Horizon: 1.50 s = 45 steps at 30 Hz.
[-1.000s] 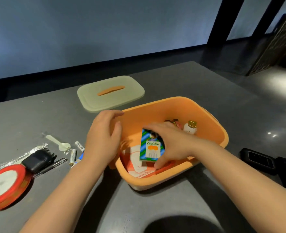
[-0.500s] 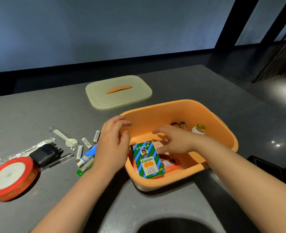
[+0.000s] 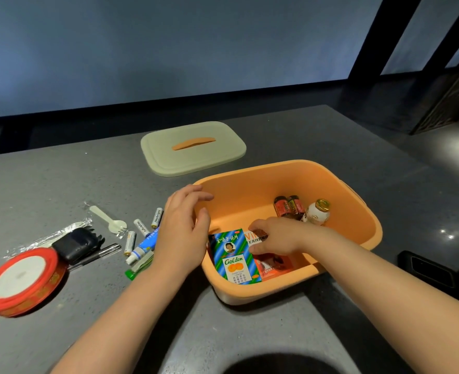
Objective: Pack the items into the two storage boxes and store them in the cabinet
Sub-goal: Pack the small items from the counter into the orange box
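Orange box (image 3: 358, 211): R hand (image 3: 274, 236) inside, L hand (image 3: 182, 233) at rim.

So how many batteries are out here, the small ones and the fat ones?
Small batteries, on the table: 3
Fat batteries, in the box: 2
Total: 5 in view

Left hand (image 3: 182, 233) loosely curled; right hand (image 3: 275, 236) fingers bent, palm down.
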Available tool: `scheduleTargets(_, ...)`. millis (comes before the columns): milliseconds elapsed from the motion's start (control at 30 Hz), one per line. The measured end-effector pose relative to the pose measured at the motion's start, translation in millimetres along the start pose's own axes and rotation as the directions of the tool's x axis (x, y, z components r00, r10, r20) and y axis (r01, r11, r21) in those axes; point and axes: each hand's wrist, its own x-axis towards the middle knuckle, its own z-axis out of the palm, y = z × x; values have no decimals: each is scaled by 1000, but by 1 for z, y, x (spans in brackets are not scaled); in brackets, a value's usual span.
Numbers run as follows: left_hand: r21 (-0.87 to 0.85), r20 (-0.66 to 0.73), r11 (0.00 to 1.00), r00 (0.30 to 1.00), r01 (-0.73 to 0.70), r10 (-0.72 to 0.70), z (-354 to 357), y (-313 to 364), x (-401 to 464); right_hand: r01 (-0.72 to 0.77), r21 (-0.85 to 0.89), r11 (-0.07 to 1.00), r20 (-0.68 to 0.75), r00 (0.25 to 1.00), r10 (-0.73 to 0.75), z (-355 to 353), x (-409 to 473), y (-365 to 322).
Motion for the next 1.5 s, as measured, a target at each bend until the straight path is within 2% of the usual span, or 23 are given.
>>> scheduleTargets(133,-30,-15,1000,1000,5,-6,-3,4,-1,-30,20,999,2,1000,29,-3,-10,-2)
scheduleTargets(200,-47,-27,999,999,19,-20,-13,5,-4,-29,46,999,-161,986,36,-12,-21,-14)
scheduleTargets(267,-43,-60,998,997,46,-48,-30,2,-8,41,83,996,-403,915,-4,-26,-35,-39)
scheduleTargets(333,-21,-99,997,992,81,-82,-52,-5,-14,178,82,981,-586,805,-97,-33,-46,-75)
scheduleTargets(433,25,-161,990,977,142,-136,-90,-21,-29,407,54,912,-711,657,-251,-25,-52,-135)
scheduleTargets(500,56,-199,982,965,182,-168,-114,-36,-44,514,49,856,-720,612,-327,-7,-49,-171)
scheduleTargets(567,98,-236,967,949,237,-209,-137,-55,-63,563,57,825,-687,621,-376,16,-39,-200)
scheduleTargets(633,114,-276,942,921,315,-275,-156,-75,-82,562,64,825,-620,670,-409,43,-25,-220)
scheduleTargets(733,164,-305,879,870,448,-387,-179,-102,-103,498,77,864,-487,775,-403,78,-1,-235)
scheduleTargets(833,272,-266,810,849,520,-456,-196,-123,-101,453,90,887,-444,815,-371,93,24,-249)
scheduleTargets(967,311,-162,802,860,510,-485,-208,-136,-80,420,88,903,-474,815,-333,87,60,-271)
scheduleTargets(1033,338,-90,793,856,506,-508,-210,-142,-72,395,59,917,-445,832,-330,84,76,-281)
scheduleTargets(1167,508,29,748,860,427,-510,-210,-155,-66,346,25,938,-338,886,-318,81,100,-295)
scheduleTargets(1333,482,-69,749,872,454,-484,-210,-156,-62,361,29,932,-305,891,-336,75,109,-297)
scheduleTargets(1500,342,-184,812,881,473,-436,-212,-154,-68,380,41,924,-352,871,-343,70,108,-295)
